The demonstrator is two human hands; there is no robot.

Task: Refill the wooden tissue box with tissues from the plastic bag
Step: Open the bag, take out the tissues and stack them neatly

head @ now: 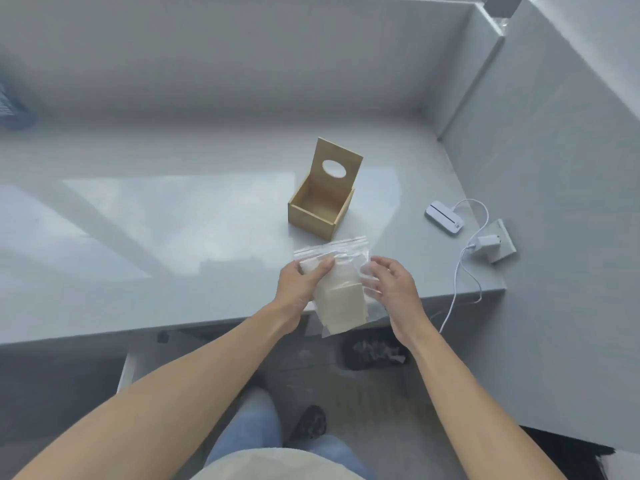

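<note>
Hands: left hand [302,283] grips plastic bag [341,289] and tissues [341,299] at centre frame; right hand [389,284] pinches film. Likely light, soft, slippery; grasp stack edges.

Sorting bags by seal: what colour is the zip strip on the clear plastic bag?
Red lines on the clear plastic bag's zip strip, head view.

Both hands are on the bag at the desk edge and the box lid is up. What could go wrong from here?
1. The plastic bag overhangs the desk edge; if the left hand or right hand slips, the tissues may drop to the floor.
2. The wooden tissue box lid stands open and might tip shut if bumped.
</note>
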